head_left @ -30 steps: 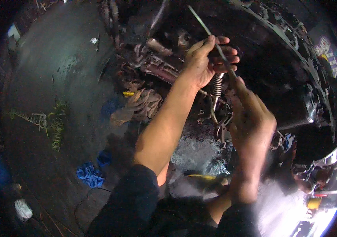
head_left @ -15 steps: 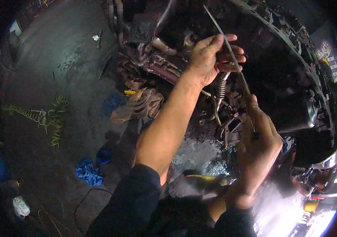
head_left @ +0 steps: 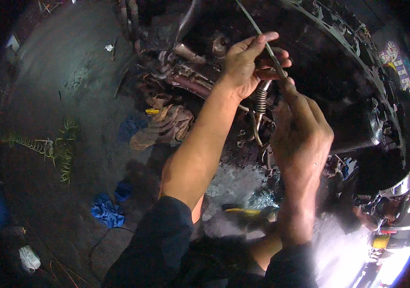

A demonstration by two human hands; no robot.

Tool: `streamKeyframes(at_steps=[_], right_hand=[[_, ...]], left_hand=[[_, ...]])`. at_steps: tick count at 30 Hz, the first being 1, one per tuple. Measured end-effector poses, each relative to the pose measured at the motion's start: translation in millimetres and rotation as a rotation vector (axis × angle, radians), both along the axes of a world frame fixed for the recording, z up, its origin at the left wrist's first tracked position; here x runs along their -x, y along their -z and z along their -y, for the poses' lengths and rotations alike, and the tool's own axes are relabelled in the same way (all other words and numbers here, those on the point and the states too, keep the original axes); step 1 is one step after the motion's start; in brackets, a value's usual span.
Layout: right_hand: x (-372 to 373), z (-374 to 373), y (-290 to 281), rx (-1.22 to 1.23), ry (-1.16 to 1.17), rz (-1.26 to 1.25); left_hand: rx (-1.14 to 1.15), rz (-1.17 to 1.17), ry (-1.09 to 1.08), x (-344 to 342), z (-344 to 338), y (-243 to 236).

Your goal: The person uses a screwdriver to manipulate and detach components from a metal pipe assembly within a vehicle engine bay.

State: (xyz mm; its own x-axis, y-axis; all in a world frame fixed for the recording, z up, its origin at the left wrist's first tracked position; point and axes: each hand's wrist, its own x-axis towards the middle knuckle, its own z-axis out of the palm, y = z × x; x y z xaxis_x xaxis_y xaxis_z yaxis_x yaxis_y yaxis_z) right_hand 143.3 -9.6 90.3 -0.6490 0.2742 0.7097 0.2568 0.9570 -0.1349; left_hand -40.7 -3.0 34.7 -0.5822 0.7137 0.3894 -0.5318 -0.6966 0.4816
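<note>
A long, thin grey metal rod [head_left: 251,19] slants up and to the left, its top end running out of the picture. My right hand [head_left: 305,132] is closed around its lower end, which the fingers hide. Higher up, my left hand [head_left: 241,67] holds the rod lightly between the thumb and the curled fingers, with the index finger stretched past it. Just below the left hand is a metal coil spring [head_left: 261,101], part of the dark vehicle underside. A bent metal pipe or lever [head_left: 257,132] runs down from the spring.
Crumpled brown cloth [head_left: 169,126] lies left of my left forearm, blue crumpled material [head_left: 107,211] farther down. A green coiled hose [head_left: 65,153] is on the dark floor at left. A dark curved panel edge [head_left: 354,45] arches at upper right; bright light falls at lower right.
My right hand has slid up along the rod, nearer the left hand. The rod has shifted up and left, and its tip has left the picture. The whole view has also shifted slightly.
</note>
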Motion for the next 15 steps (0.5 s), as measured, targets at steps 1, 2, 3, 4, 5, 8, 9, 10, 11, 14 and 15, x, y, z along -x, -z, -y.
streamKeyframes(at_steps=[1,2,3,4,5,8,9,10,11,14,15], right_hand=[[5,1,0,0.047,-0.002,0.041],[1,4,4,0.041,-0.007,0.027],[-3,7,7,0.035,-0.011,0.028],[-7,9,9,0.001,-0.050,-0.026],[-8,10,10,-0.033,-0.090,-0.080],[8,10,12,0.004,-0.093,-0.063],[16,11,12,0.012,-0.109,-0.054],[17,15,14,0.011,-0.110,-0.022],[17,17,19,0.022,-0.114,-0.027],[21,13,21,0.055,-0.077,-0.018],[35,11,24,0.059,-0.062,0.006]], left_hand=[[0.003,-0.005,0.000,2,0,2],[0.011,-0.026,0.000,4,1,5],[0.011,-0.041,-0.005,5,2,3],[0.040,-0.019,0.014,4,3,2],[0.034,-0.018,0.010,4,3,-1],[-0.017,0.013,0.013,5,2,1],[-0.057,0.025,-0.002,12,5,0],[-0.032,0.015,-0.015,15,10,3],[-0.020,0.011,-0.020,15,13,6],[0.008,0.044,-0.007,14,10,3],[-0.056,0.068,-0.029,25,7,0]])
